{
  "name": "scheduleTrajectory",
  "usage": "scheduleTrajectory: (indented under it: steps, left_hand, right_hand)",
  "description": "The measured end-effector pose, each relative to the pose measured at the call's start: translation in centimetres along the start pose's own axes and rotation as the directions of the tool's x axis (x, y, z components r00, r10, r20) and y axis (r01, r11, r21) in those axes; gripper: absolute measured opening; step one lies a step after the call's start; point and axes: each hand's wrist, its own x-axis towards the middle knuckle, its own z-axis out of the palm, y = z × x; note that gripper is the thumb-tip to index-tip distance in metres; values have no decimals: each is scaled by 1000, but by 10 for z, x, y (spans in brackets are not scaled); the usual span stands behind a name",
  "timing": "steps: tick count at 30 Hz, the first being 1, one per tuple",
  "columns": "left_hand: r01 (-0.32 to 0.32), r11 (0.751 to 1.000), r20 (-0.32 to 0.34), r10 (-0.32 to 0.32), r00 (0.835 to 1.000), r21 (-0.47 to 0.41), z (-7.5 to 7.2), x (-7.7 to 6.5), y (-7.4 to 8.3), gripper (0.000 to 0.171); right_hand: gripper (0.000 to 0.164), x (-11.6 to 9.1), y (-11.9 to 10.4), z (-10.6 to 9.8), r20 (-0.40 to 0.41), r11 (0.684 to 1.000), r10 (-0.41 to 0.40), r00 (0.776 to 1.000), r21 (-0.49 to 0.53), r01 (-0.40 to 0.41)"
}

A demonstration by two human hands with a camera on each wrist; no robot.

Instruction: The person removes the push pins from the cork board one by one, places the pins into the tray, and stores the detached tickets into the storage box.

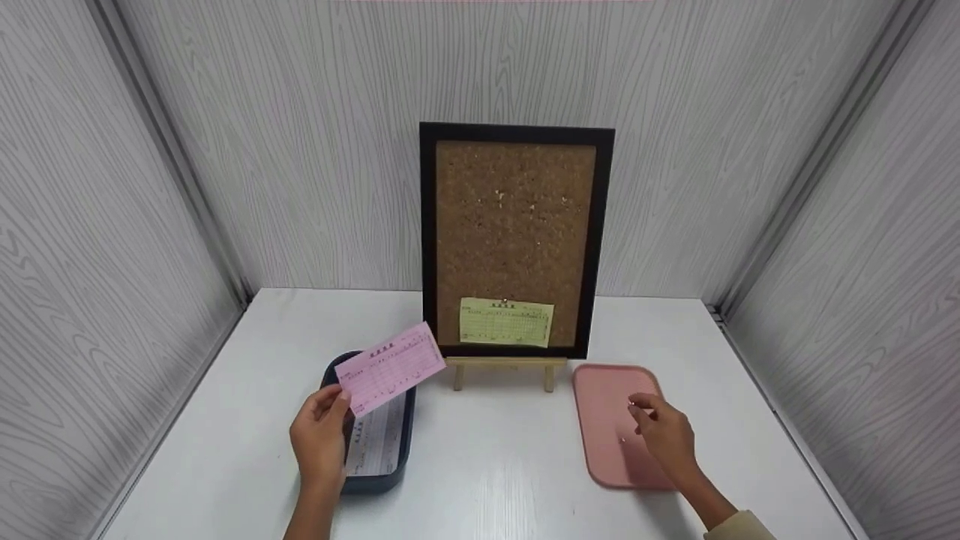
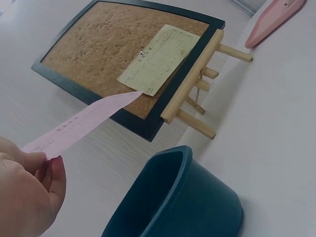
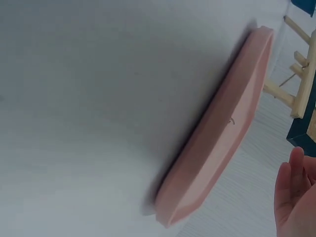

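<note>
My left hand [image 1: 321,431] pinches a pink printed slip [image 1: 390,367] by its lower left corner, above a dark blue bin [image 1: 409,435] with white printed slips [image 1: 377,441] inside. Over the pink tray [image 1: 600,457], my right hand [image 1: 664,431] has thumb and fingertips together on a tiny shiny pushpin [image 1: 631,404]; most of the pin is hidden. Another small pushpin [image 1: 622,440] lies in that tray. A yellow-green slip [image 1: 506,322] is fixed low on the cork board [image 1: 514,240] by a silver pushpin [image 1: 505,301] at its top edge.
The black-framed board leans on a small wooden easel [image 1: 506,363] at the back of the white table [image 1: 480,465]. Wood-grain panels [image 1: 322,150] enclose the table at the back and both sides. Small holes mark the cork.
</note>
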Motion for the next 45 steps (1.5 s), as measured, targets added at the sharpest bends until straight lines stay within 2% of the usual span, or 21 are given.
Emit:
scheduleTrajectory:
  steps: [7,11,16,21,28,34,39,45]
  left_hand:
    - [24,999,-89,-22,996,27,-11,-2,-10,31]
    - [53,997,-125,-46,991,59,-12,-1,-16,31]
    - [92,993,-169,-78,983,75,-14,0,-24,31]
    - [101,992,-204,-83,975,77,-12,0,-30,31]
    - [118,988,-230,-93,969,98,-11,1,-35,31]
    - [129,987,-257,-100,961,98,-16,1,-38,32]
    - [139,987,-282,-111,953,84,-20,1,-37,32]
    - [123,988,-275,-93,957,92,-18,2,-40,32]
  right_hand:
    - [18,-10,16,-3,116,988,110,987,-123,-95]
    - [16,-15,22,-1,150,977,152,977,-169,-126]
    - [13,-18,26,-1,175,969,167,970,-212,-128]
    - [12,-19,27,-2,189,965,179,965,-227,-134]
    - [9,-18,26,1,200,963,186,962,-230,-138]
    - [11,-18,27,1,206,950,204,957,-276,-143]
    - [11,-18,27,0,208,951,201,957,-274,-140]
    - [9,-20,26,0,211,955,188,959,-267,-128]
